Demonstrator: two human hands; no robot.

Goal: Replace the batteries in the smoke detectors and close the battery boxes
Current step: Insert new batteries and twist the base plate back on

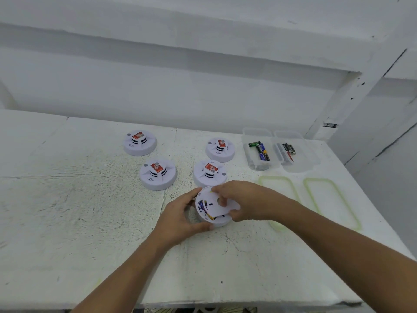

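Observation:
A white smoke detector lies upside down near the middle of the table, with batteries showing in its open underside. My left hand grips its body from the left. My right hand pinches the round white back cover, which sits tilted over the detector. Several more detectors stand face up behind: one just beyond my hands, one to its left, one at the far left, one at the back. Two clear boxes hold batteries: the left box and the right box.
Two clear lids with green rims lie right of my hands, the near one partly under my right forearm, the other further right. The white table ends at a wall behind and an edge in front.

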